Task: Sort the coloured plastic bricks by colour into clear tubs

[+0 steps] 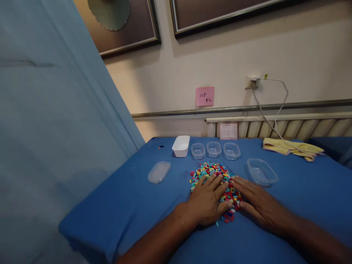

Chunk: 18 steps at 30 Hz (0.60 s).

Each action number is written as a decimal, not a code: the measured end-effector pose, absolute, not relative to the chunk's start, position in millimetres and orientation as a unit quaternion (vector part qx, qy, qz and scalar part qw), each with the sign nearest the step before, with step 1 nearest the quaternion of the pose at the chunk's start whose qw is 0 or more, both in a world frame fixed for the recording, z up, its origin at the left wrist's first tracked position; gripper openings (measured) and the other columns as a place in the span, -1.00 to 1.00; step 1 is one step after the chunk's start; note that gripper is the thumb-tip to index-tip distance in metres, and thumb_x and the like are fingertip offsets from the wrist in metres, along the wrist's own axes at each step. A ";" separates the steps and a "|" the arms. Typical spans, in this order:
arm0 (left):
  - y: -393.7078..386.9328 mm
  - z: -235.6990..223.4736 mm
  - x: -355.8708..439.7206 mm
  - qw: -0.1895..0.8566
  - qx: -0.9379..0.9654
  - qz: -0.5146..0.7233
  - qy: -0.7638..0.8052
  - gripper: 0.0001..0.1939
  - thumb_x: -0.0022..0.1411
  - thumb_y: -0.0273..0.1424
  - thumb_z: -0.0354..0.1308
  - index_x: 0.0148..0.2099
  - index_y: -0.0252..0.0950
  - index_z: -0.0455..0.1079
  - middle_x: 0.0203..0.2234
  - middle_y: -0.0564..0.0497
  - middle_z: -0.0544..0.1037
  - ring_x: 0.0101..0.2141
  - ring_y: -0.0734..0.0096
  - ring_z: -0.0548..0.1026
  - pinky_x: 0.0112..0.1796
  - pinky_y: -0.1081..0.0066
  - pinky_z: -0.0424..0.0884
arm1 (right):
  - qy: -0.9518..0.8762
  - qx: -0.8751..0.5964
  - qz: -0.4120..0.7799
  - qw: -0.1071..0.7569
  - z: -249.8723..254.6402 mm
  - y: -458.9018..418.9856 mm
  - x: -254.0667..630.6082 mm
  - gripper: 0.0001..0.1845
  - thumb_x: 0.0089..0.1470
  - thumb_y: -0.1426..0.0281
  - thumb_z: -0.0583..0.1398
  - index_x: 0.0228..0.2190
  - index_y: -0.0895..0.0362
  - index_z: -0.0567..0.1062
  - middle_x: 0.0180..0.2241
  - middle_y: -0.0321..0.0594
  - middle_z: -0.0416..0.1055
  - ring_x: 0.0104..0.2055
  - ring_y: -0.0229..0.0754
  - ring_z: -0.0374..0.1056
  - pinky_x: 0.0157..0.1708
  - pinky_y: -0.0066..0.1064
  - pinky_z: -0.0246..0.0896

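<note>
A heap of small multicoloured pieces, red, yellow, blue, green and white, lies on the blue-covered table. They are too small for me to tell their kind. My left hand rests palm down on the heap's left and front part, fingers spread. Against the heap's right side lies my right hand, its fingers stretched out and the thumb apart. Neither hand grips anything. Part of the heap is hidden under the hands.
Behind the heap stand a white tub and three small clear containers. A larger clear container is at right, a clear lid at left. A yellow cloth lies under a white cable. A light blue curtain hangs left.
</note>
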<state>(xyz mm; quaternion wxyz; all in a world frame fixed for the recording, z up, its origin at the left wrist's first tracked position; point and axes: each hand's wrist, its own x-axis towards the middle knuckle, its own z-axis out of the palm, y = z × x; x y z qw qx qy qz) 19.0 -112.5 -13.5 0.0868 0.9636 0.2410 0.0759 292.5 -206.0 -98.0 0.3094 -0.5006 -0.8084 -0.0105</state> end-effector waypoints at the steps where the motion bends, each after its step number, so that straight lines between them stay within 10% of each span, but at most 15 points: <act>1: -108.4 -8.0 16.6 0.094 0.960 0.083 0.252 -0.24 0.62 0.15 -0.14 0.66 -0.04 0.10 0.61 -0.11 0.13 0.60 -0.07 0.07 0.53 -0.27 0.01 | -0.808 -0.504 -0.003 0.305 -102.1 -205.0 293.8 -0.21 0.50 0.17 0.21 0.60 -0.21 0.11 0.56 -0.15 0.19 0.55 0.21 0.22 0.46 0.20 0.31; 18: -43.9 -33.1 7.0 0.185 0.929 0.144 0.286 -0.39 0.70 -0.09 -0.21 0.55 -0.19 0.32 0.56 -0.16 0.28 0.56 0.09 0.21 0.53 -0.12 0.11 | -0.787 -0.567 0.083 0.227 -86.6 -148.9 241.0 -0.18 0.56 -0.03 0.06 0.62 0.00 0.03 0.63 -0.01 -0.10 0.67 0.21 -0.14 0.58 0.30 -0.07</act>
